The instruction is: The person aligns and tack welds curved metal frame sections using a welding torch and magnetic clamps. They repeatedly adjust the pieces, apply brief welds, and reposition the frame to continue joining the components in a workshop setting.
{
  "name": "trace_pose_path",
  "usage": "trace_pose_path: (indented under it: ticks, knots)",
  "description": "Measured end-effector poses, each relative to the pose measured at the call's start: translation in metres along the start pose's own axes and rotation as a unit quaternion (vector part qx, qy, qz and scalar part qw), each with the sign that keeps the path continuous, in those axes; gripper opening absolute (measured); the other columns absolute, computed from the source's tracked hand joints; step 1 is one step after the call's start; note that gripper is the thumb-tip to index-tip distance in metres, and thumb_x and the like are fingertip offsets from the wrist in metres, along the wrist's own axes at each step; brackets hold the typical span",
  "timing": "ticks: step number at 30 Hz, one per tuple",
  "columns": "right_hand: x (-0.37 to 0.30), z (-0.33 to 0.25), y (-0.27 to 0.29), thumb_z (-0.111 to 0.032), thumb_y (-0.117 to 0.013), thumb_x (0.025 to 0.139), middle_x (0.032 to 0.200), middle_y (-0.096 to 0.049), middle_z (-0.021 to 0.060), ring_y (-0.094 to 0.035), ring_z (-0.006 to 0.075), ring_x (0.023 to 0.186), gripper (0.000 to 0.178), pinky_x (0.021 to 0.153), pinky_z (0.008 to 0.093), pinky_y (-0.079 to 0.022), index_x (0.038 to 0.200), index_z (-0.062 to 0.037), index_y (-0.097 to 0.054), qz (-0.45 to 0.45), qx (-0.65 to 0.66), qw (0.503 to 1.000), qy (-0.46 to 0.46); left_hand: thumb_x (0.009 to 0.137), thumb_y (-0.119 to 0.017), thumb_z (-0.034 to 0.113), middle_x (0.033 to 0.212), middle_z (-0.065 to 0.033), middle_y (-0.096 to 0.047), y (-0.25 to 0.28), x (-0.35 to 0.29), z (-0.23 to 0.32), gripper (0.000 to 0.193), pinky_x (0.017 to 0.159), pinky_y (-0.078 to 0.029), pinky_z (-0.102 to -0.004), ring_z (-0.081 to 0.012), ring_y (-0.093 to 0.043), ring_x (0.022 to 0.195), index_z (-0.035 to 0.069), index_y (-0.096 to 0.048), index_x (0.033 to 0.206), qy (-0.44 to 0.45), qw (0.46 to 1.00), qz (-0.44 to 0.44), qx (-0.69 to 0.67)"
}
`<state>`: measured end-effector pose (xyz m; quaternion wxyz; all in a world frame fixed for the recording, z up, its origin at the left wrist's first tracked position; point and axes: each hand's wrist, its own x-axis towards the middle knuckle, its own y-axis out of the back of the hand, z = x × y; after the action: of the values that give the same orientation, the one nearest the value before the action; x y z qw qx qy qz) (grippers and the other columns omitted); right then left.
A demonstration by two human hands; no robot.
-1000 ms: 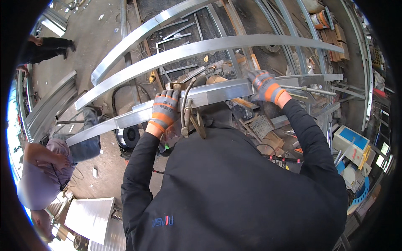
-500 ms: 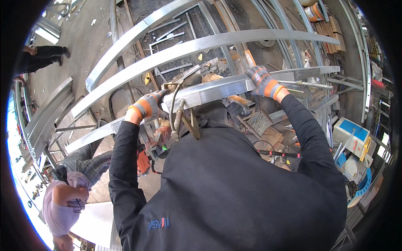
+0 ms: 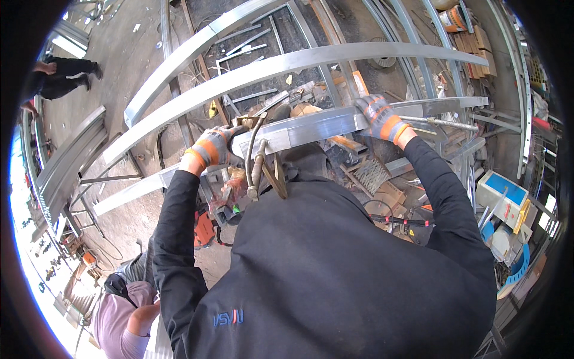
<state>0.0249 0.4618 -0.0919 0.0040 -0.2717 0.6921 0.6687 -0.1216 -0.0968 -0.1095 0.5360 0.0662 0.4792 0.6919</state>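
Observation:
A silver rectangular metal beam (image 3: 326, 124) lies crosswise in front of my body. My left hand (image 3: 214, 146), in a grey and orange glove, is closed around its left end, with some fingers hidden behind the metal. Close beside that hand, a G-clamp (image 3: 256, 170) with a rod-like screw sits on the beam's left end. My right hand (image 3: 381, 118), gloved alike, is wrapped over the beam's top edge further right. Past it, a second clamp's threaded rod (image 3: 436, 121) runs along the beam's right stretch.
Beyond the beam arch two long curved metal bars (image 3: 287, 63) (image 3: 179, 69). Offcuts and metal frames litter the floor. A white and blue box (image 3: 502, 190) stands at right, an orange tool case (image 3: 204, 230) at lower left. One person (image 3: 122, 311) bends at lower left; another person's legs (image 3: 66, 78) show at upper left.
The person at lower left has moved right and down, closer to my left arm. The legs at upper left have shifted slightly. Both my hands stay in place on the beam.

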Motion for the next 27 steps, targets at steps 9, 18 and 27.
trace_pose_path:
  ticks: [9,18,27]
  knots:
    - [0.002,-0.001,0.001,-0.039,-0.095,0.075,0.153,-0.065,0.0155,-0.060,0.0358,0.145,0.102,0.122,0.0494,-0.045,0.164,-0.0080,-0.055,-0.028,-0.045,0.999,0.002,0.091,-0.076,0.028,0.132,-0.0168,-0.067,-0.038,-0.018,0.075,0.077,0.106,-0.051,-0.0569,-0.0379,-0.066,0.128,0.003,-0.056,0.161,0.133,0.956,0.143,0.220]
    - [0.007,-0.007,0.004,-0.037,-0.095,0.070,0.141,-0.068,0.0174,-0.064,0.0390,0.137,0.094,0.116,0.0511,-0.048,0.152,-0.0062,-0.061,-0.012,-0.014,1.000,-0.011,0.092,-0.081,0.036,0.126,-0.0174,-0.068,-0.040,-0.017,0.069,0.064,0.101,-0.050,-0.0592,-0.0381,-0.066,0.120,0.008,-0.066,0.148,0.120,0.959,0.156,0.204]
    - [0.007,-0.013,0.014,-0.049,-0.096,0.072,0.150,-0.066,0.0194,-0.062,0.0391,0.142,0.108,0.121,0.0529,-0.046,0.163,-0.0091,-0.054,-0.012,-0.016,1.000,-0.021,0.086,-0.085,0.040,0.128,-0.0167,-0.066,-0.043,-0.018,0.069,0.069,0.104,-0.047,-0.0573,-0.0369,-0.065,0.119,0.007,-0.065,0.144,0.113,0.959,0.195,0.173]
